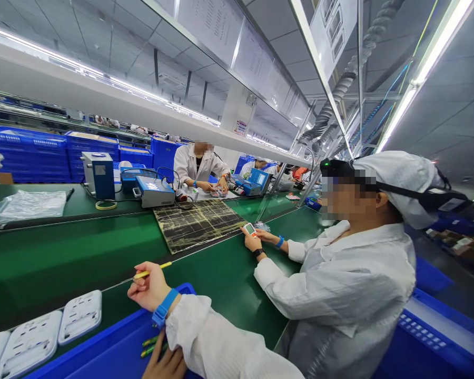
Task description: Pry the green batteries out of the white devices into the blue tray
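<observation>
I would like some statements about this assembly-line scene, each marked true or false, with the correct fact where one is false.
1. The right hand holds a yellow pencil-like tool. True.
2. The left hand rests on the green conveyor belt. False: it lies low in the blue tray, near some green sticks.
3. White plastic panels lie on the belt beside the blue tray. True.
4. The co-worker on the right holds a large blue crate. False: that person's hands hold a small white device.
5. The right wrist wears a blue wrist strap. True.
</observation>
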`<state>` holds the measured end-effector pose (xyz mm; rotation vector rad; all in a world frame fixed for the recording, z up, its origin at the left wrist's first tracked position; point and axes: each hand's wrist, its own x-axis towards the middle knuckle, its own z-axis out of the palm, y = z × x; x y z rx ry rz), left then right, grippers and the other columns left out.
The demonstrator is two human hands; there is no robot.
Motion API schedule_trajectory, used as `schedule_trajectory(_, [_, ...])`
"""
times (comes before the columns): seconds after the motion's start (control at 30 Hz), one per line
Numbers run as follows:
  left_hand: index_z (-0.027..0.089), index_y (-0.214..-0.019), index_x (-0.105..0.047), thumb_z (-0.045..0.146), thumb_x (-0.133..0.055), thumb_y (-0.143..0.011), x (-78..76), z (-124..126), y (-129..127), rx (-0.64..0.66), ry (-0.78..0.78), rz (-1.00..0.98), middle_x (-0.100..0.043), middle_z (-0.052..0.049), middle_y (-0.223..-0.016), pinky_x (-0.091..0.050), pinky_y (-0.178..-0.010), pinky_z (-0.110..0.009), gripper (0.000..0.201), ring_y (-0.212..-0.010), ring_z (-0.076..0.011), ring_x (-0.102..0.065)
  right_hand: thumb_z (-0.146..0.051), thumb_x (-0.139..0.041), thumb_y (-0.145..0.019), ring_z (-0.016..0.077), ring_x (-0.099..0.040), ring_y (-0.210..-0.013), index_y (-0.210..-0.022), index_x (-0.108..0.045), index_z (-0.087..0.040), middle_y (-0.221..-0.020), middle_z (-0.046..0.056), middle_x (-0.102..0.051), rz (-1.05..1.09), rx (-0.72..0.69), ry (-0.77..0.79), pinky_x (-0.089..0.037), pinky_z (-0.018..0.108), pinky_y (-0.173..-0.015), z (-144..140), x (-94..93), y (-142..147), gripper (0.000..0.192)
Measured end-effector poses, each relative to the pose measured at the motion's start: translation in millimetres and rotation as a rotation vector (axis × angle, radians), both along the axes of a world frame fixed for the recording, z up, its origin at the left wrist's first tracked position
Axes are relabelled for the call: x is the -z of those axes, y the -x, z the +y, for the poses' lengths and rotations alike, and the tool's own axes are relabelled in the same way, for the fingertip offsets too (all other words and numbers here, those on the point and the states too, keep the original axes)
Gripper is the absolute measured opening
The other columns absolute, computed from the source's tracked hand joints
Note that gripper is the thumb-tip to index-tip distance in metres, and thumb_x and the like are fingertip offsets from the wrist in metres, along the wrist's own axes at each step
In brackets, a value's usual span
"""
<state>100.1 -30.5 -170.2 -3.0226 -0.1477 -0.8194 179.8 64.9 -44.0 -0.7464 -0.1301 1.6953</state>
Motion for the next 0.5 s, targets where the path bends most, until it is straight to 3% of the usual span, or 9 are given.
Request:
schedule_trajectory(0.1, [0.033,-0.132,-0.047,0.058,-0.047,-0.084,-13.3,20,9,-0.097,-0.017,-0.025,-0.064,0.000,-0.122,-0.038,-0.104,-0.037,0.053,-0.110,-0.0214,-0.059,-0.011,-0.045,-0.076,0.0056,-0.010,-0.038,-0.047,-0.039,-0.018,-0.038,-0.010,-0.022,-0.006,0.003,0.002,-0.030,0.013,-0.038,0,-0.7,0,0.031])
schedule_trajectory(0.23, [0.032,-0.135,-0.043,0.055,-0.048,-0.085,-21.6,22,15,-0.231,-0.012,-0.062,-0.059,0.000,-0.129,-0.042,-0.099,-0.034,0.056,-0.115,-0.0207,-0.056,-0.011,-0.044,-0.076,0.0055,-0.010,-0.037,-0.046,-0.040,-0.017,-0.037,-0.010,-0.022,-0.011,0.004,0.004,-0.030,0.013,-0.038,0,-1.2,0,0.031])
schedule_trajectory(0.33, [0.028,-0.130,-0.051,0.059,-0.048,-0.083,-13.3,17,12,-0.223,-0.064,-0.096,-0.062,-0.002,-0.125,-0.043,-0.097,-0.035,0.057,-0.112,-0.0226,-0.058,-0.011,-0.044,-0.077,0.0056,-0.011,-0.037,-0.046,-0.040,-0.018,-0.037,-0.010,-0.022,-0.016,0.005,0.009,-0.031,0.013,-0.038,0,-1.7,1,0.031])
schedule_trajectory(0.5, [0.029,-0.115,-0.063,0.059,-0.044,-0.083,17.1,9,3,-0.177,0.006,-0.031,-0.071,-0.003,-0.106,-0.034,-0.107,-0.042,0.047,-0.104,-0.0247,-0.061,-0.011,-0.045,-0.077,0.0059,-0.011,-0.037,-0.046,-0.038,-0.018,-0.038,-0.009,-0.022,-0.022,0.009,0.020,-0.031,0.013,-0.037,0,-2.7,1,0.033])
